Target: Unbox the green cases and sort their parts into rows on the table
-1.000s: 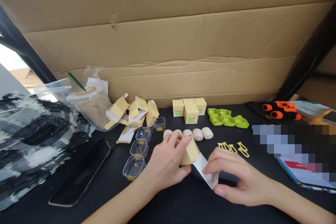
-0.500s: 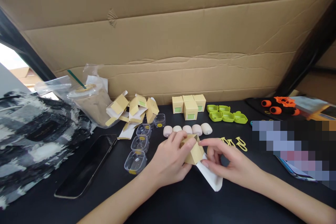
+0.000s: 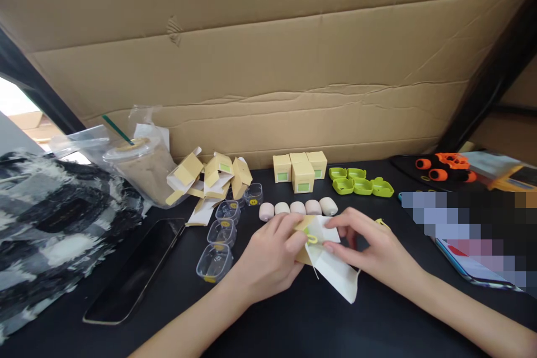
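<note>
So on our far left, well away from our fingers, there's the black-and-white fabric bag (image 3: 54,224), then a dark phone (image 3: 134,268) lying flat, and behind it an iced drink in a plastic bag (image 3: 142,165). Closer in, just left of our left fingers, there's a row of little clear plastic tubs (image 3: 216,260), and beyond those a heap of half-folded cardboard boxes (image 3: 210,176).

Our left hand (image 3: 268,257) is wrapped around a small tan cardboard box (image 3: 304,224), thumb and fingers pinching its open end. The box sits right between our two hands, low over the black table (image 3: 251,324), with its white inner flap (image 3: 338,277) hanging down toward us. A small yellow clip (image 3: 312,239) shows at the mouth of the box, right at our fingertips. Our right hand (image 3: 369,249) pinches at the flap and clip area, fingertips together; we can't tell for sure whether they grip the clip or just the paper.

The box looks featherweight and thin-walled, so we'd guess it crushes if squeezed on the faces; holding it by the corners and folded edges seems the safest bet. The flap is floppy paper and will crease easily. The clip looks like stiff plastic, tiny and kinda slippery, so a fingertip pinch it is.

Just past our fingers there's a row of pale pink oval cases (image 3: 297,208), then finished boxes (image 3: 300,170), and to the right green cases (image 3: 363,185). Far right: orange bits (image 3: 444,168) and another phone (image 3: 478,271).
</note>
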`<state>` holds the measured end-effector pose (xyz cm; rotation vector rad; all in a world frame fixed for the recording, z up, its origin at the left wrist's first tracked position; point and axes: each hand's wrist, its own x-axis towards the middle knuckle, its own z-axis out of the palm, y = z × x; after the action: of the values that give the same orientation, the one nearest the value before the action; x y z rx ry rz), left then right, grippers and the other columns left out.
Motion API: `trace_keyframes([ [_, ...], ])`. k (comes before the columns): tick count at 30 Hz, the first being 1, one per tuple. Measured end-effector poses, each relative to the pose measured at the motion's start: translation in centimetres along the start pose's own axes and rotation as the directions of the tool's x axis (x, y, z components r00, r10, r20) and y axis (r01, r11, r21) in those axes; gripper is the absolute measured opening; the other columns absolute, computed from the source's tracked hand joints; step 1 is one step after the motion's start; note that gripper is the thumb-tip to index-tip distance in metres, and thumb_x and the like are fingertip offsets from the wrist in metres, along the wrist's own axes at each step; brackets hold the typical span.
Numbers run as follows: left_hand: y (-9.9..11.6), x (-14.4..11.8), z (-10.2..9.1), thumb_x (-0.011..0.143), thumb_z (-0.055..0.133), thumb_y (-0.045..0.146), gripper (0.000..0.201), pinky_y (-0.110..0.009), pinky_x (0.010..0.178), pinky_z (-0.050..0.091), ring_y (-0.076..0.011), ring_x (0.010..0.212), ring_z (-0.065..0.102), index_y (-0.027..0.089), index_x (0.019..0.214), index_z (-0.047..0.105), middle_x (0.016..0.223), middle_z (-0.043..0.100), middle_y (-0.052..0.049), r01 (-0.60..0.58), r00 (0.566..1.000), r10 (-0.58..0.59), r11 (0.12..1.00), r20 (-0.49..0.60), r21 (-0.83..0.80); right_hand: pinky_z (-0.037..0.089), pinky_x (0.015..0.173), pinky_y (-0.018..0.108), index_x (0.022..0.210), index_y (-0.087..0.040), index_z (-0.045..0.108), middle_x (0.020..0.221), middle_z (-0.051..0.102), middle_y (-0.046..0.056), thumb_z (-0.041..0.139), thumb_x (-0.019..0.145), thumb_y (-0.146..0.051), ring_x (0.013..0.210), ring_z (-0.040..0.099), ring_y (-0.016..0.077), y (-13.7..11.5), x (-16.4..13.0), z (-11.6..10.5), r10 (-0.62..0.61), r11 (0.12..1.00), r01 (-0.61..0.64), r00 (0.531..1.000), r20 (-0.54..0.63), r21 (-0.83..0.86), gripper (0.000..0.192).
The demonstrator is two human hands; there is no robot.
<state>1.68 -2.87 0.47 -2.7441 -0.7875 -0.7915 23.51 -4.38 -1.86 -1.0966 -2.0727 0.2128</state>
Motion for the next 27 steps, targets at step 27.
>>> trace_keyframes([
  [27,-0.5,0.3,1.2,0.074,0.056,0.023,0.052,-0.040,0.083,0.048,-0.0227,0.105,0.058,0.024,0.110,0.019,0.108,0.050,-0.007,0.507,0.737,-0.661,0.678,-0.141,-0.532,0.049,0.066,0.028,0.088,-0.022,0.055,0.082,0.064,0.002,0.047,0.091,-0.035,0.074,0.061,0.0175,0.4,1.5,-2.3,0.247,0.951,-0.222,0.964,-0.097,0.214,0.015],
])
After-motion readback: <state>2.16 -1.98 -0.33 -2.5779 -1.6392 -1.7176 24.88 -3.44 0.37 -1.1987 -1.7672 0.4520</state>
